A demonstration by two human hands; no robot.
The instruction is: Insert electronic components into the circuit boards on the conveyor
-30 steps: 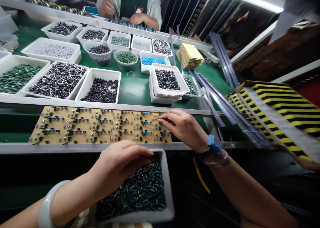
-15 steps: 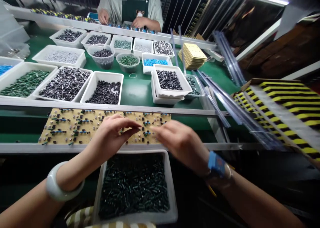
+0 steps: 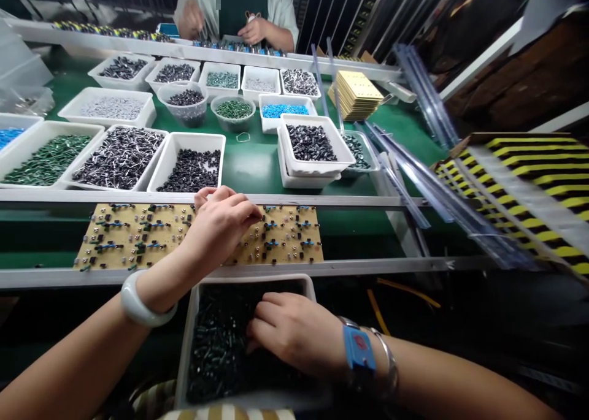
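My left hand [image 3: 221, 224] hovers over the middle of the tan circuit board [image 3: 138, 236], its fingertips pinched together right at the board's surface; whatever they hold is too small to make out. A pale bangle sits on that wrist. My right hand [image 3: 289, 328] reaches into the white bin of small dark green parts [image 3: 221, 346] close to me, fingers curled down among the parts. A blue wrist strap and a bracelet are on that arm. The board lies between two metal rails [image 3: 322, 267] and carries many small black and blue parts.
Several white trays of parts [image 3: 119, 156] stand on the green table behind the rail, with a stacked tray [image 3: 313, 144] at centre. A pile of bare boards [image 3: 354, 98], clear plastic tubes [image 3: 405, 181] and a yellow-black striped box [image 3: 529, 193] lie right. Another person [image 3: 239, 9] works opposite.
My right hand has come back from the board's right end into the near bin. My left hand has left the bin and moved up onto the board's middle.
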